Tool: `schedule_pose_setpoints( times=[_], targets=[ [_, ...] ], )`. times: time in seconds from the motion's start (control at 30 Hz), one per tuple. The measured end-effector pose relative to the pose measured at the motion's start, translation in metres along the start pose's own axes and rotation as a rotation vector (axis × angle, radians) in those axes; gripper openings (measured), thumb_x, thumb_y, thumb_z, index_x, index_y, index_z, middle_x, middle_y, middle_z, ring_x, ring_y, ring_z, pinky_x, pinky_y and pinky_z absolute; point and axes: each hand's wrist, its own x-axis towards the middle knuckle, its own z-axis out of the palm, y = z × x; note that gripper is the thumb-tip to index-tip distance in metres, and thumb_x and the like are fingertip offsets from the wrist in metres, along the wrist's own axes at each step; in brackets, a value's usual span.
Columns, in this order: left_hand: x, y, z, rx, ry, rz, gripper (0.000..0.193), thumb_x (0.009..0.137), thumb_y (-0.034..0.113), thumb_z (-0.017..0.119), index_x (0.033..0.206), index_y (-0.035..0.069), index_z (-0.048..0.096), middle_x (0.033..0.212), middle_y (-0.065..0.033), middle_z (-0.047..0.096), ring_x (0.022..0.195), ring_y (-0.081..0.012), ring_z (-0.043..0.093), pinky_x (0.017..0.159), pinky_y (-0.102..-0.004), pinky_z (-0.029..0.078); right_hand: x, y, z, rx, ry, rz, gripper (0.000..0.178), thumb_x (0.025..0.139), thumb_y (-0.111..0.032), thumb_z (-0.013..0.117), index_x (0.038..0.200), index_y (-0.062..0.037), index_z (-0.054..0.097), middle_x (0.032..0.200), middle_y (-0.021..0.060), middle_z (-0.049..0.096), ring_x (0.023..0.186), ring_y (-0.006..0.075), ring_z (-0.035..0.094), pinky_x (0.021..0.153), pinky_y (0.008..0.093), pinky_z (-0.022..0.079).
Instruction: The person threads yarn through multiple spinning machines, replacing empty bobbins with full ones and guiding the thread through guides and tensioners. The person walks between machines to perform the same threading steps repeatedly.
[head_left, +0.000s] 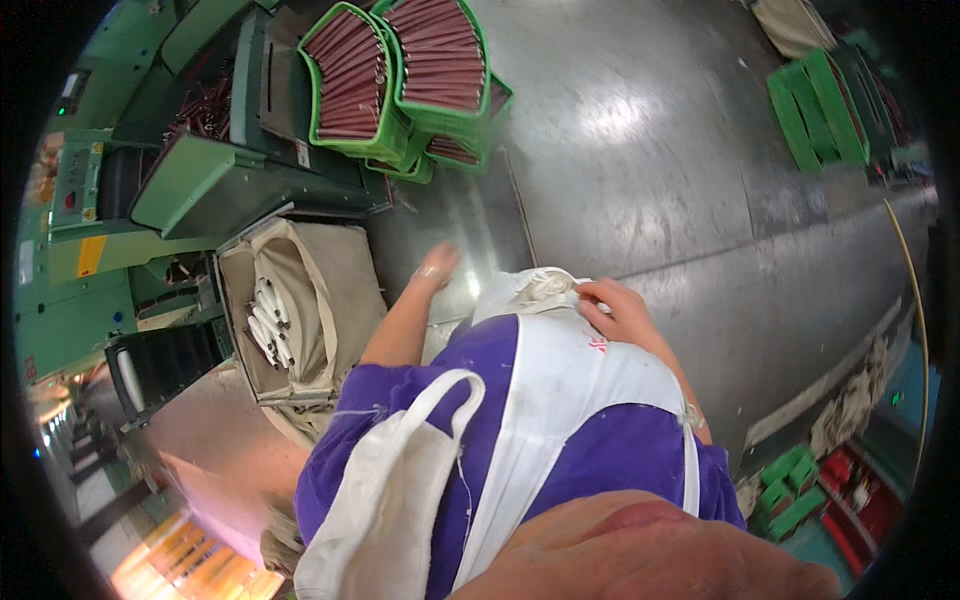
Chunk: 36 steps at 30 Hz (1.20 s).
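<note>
My left hand point(438, 262) hangs over the grey floor beside the canvas bin, smeared by motion, so its fingers are hard to read. Nothing can be made out in it. At my waist, my right hand point(612, 308) has its fingers curled at the edge of my white apron point(560, 345), seemingly pinching the cloth. Bunched off-white material point(545, 288) shows in the apron's front opening next to those fingers. The canvas bin point(345, 265) on my left holds several white tubes point(268, 325) with dark ends.
Green crates point(440, 110) filled with dark red tubes stand stacked ahead, against a green machine point(220, 185). Another green crate point(818, 110) is at the far right. Small green boxes point(790, 490) and a red tray point(850, 490) lie low on the right, near a yellow cord point(915, 320).
</note>
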Motion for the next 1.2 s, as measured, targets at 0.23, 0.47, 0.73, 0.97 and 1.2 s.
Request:
schedule_pose_setpoints(
  times=[0.23, 0.47, 0.73, 0.97, 1.2],
  targets=[
    [0.261, 0.304, -0.124, -0.482, 0.215, 0.438, 0.029, 0.091, 0.021, 0.060, 0.114, 0.003, 0.062, 0.106, -0.0091, 0.067, 0.095, -0.0205, 0.063, 0.084, -0.0329, 0.049, 0.220, 0.146, -0.195, -0.337, 0.150, -0.070, 0.023, 0.085, -0.018, 0.065, 0.104, -0.0049, 0.064, 0.100, 0.0141, 0.062, 0.091, 0.0326, 0.060, 0.079, 0.0393, 0.048],
    [0.265, 0.260, -0.107, -0.111, 0.261, -0.377, 0.034, 0.084, 0.027, 0.062, 0.110, 0.004, 0.063, 0.105, -0.0171, 0.067, 0.099, -0.0321, 0.064, 0.086, -0.0391, 0.049, 0.447, 0.183, -0.345, -0.479, -0.166, -0.046, 0.029, 0.090, -0.030, 0.059, 0.108, -0.0074, 0.063, 0.095, 0.0143, 0.062, 0.088, 0.0328, 0.061, 0.075, 0.0406, 0.049],
    [0.400, 0.282, -0.151, -0.516, 0.917, -0.734, 0.024, 0.090, 0.017, 0.054, 0.110, 0.006, 0.063, 0.097, -0.0158, 0.069, 0.092, -0.0298, 0.066, 0.081, -0.0368, 0.051, 0.755, 0.131, -0.407, -0.672, -0.401, -0.248, 0.020, 0.090, -0.024, 0.055, 0.097, -0.0081, 0.064, 0.090, 0.0136, 0.064, 0.082, 0.0331, 0.063, 0.070, 0.0406, 0.048],
    [0.669, 0.361, -0.410, -0.667, 1.056, -0.188, 0.024, 0.089, 0.016, 0.056, 0.109, 0.005, 0.064, 0.100, -0.0143, 0.067, 0.089, -0.0279, 0.065, 0.079, -0.0348, 0.050, 0.978, 0.008, -0.434, -0.573, -0.384, -0.386, 0.018, 0.082, -0.021, 0.060, 0.094, -0.0074, 0.064, 0.090, 0.0138, 0.063, 0.082, 0.0347, 0.062, 0.069, 0.0411, 0.048],
    [0.766, 0.303, -0.553, -0.513, 1.198, -0.279, 0.023, 0.087, 0.015, 0.057, 0.107, 0.006, 0.065, 0.098, -0.0153, 0.067, 0.088, -0.0310, 0.064, 0.077, -0.0363, 0.050, 1.235, -0.090, -0.394, -0.572, -0.566, -0.726, 0.017, 0.082, -0.019, 0.062, 0.093, -0.0066, 0.065, 0.087, 0.0135, 0.064, 0.078, 0.0326, 0.063, 0.066, 0.0398, 0.048]
  ],
)
